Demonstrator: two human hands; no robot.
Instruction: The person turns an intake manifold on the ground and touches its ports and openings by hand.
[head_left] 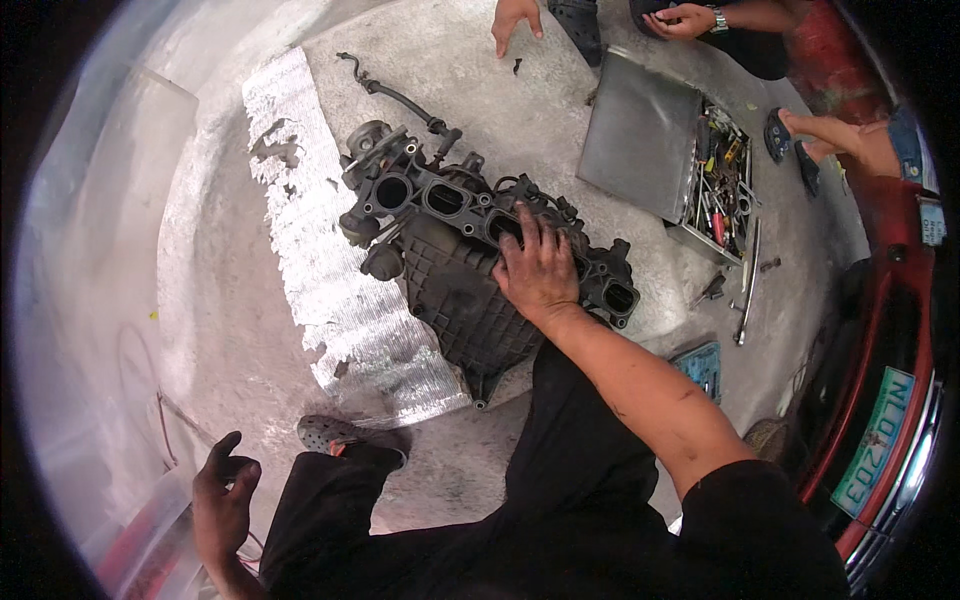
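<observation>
A dark plastic intake manifold point(455, 275) with several oval ports and a round one lies in the middle, partly over a torn silver foil sheet point(370, 370). My right hand point(540, 260) rests on it with fingers spread, the fingertips at a middle port, which they partly hide. At the lower left, my left hand point(225, 485) is held away from the manifold, empty, its fingers loosely bent and apart. A black hose with fittings point(395, 95) lies beyond the manifold's upper left end.
A metal toolbox point(635, 140) with loose tools, a long bar point(748, 285) and a blue case point(698, 372) are at right, beside a red car's bumper point(850, 450). Other people's hands point(515, 25) point(680, 22) and feet point(778, 135) show beyond. My clog point(330, 435) is lower left.
</observation>
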